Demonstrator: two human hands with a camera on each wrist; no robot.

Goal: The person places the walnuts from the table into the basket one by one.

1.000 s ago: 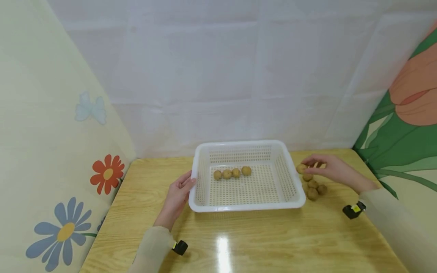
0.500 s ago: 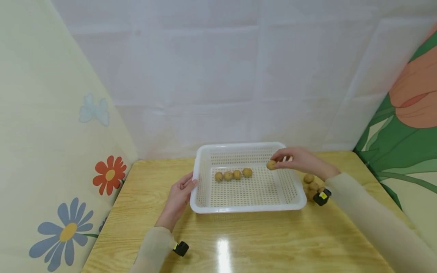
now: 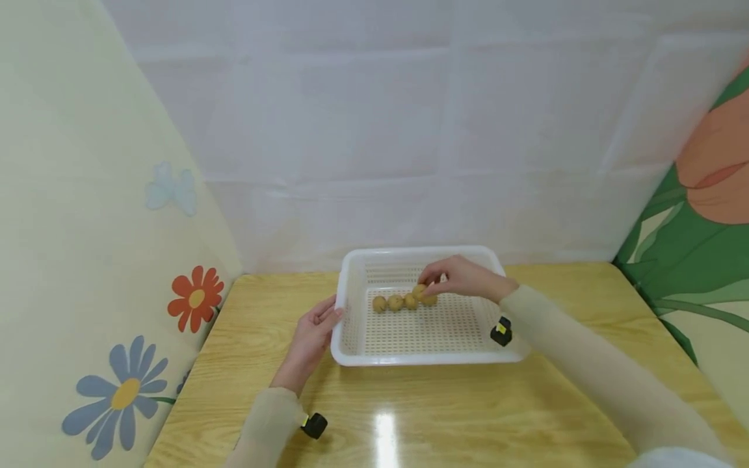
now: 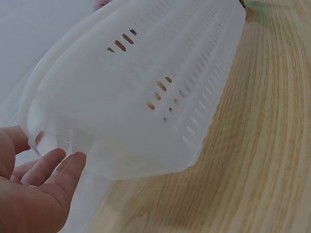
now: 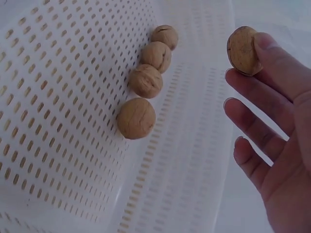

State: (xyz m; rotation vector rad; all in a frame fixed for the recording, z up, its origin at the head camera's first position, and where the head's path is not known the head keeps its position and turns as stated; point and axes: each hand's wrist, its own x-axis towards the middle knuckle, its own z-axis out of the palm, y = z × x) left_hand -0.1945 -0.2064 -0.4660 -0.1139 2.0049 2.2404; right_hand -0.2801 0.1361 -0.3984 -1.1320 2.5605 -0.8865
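A white plastic basket (image 3: 433, 359) with slotted walls and floor stands on the wooden table. Inside it several walnuts (image 5: 136, 118) lie in a row. My right hand (image 3: 465, 276) is over the basket and pinches another walnut (image 5: 243, 51) between thumb and index finger, the other fingers loosely bent. In the head view that walnut covers part of the row's right end. At the basket's left side, my left hand (image 3: 309, 335) grips the rim, with the thumb on top and fingers below; the left wrist view shows the fingertips by the outer wall.
The wooden table (image 3: 445, 416) reaches around the basket. A white sheet (image 3: 363, 130) hangs close behind it, with flower-patterned panels (image 3: 199, 299) at both sides. The right sleeve (image 3: 585, 351) blocks the table area right of the basket.
The right hand has carried a walnut from the pile at the basket's right, over the rim, leftward to the row inside. The left hand stays on the rim.
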